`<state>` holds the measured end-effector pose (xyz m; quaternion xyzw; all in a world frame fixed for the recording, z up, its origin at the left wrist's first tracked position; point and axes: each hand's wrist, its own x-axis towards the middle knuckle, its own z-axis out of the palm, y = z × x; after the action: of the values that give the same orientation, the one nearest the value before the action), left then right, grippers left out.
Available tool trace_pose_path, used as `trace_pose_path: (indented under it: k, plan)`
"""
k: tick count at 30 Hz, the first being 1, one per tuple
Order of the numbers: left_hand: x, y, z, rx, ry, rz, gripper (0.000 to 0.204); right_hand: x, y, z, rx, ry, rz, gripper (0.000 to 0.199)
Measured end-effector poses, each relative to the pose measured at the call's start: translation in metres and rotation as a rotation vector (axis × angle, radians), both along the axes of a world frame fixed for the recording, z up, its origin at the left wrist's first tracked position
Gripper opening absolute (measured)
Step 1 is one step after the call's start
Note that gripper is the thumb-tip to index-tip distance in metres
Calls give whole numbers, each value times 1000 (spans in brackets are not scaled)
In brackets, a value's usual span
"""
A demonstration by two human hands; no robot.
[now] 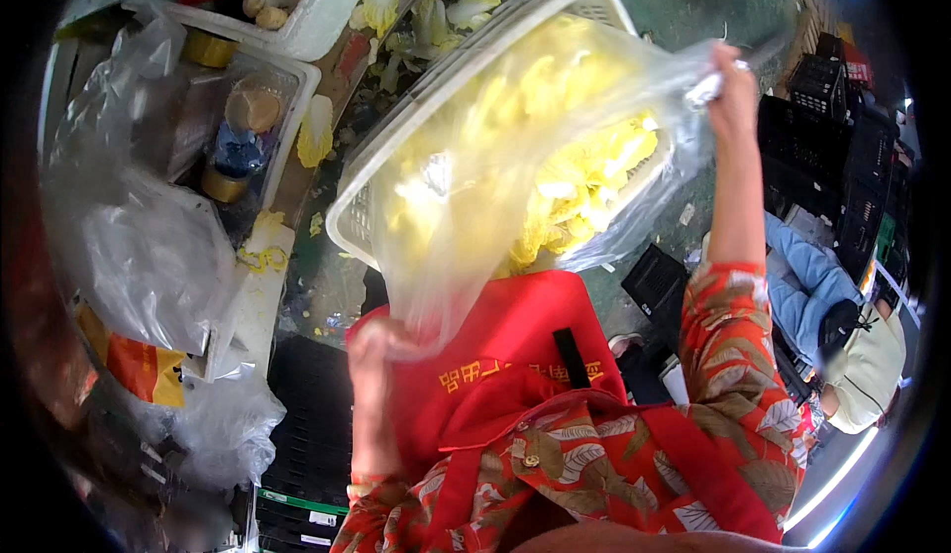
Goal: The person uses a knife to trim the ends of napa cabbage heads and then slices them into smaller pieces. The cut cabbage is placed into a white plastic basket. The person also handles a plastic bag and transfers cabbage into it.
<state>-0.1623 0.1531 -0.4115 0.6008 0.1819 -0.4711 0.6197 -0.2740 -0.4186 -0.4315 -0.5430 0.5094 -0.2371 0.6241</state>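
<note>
Nearest us: our red apron (515,355) over a red flowered shirt (733,355), filling the near middle of the view.
Our left hand (374,343): raised at the near left, just above the apron, clenched on the lower corner of a clear plastic bag (475,206).
Our right hand (731,82): lifted high at the far right, gripping the bunched upper corner of the same bag.
Bag: stretched on a slant between our two hands, blurred, and thin enough for us to see through it.
White basket (495,43): behind the bag, tilted, in the far middle; full of yellow cabbage leaves (584,181).
Left side: a white crate (292,67) holding tape rolls (208,50) and a blue bottle (238,147), with crumpled clear bags (149,256) heaped near it.
Floor (674,18): green, with loose cabbage leaves scattered at the far middle.
Right side: stacked black crates (842,147), and another person in blue trousers (812,285) low at the right edge.
</note>
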Motion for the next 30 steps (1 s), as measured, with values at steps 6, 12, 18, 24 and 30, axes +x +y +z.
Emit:
trace_pose_path:
  k: [6,12,18,24,30]
  plan:
    - [-24,0,-107,45,3,-52,21,-15,14,-84,-79,371,312,14]
    - [-11,52,-107,44,47,113,25,-94,9,-92,-119,546,214,22]
    - [-15,66,-95,332,84,69,37,-196,27,-136,-374,841,100,45]
    - [-44,57,-130,479,-267,-434,85,-241,121,-173,522,271,-487,33]
    - [-91,30,-183,598,59,-435,62,-239,163,-153,431,237,-628,29]
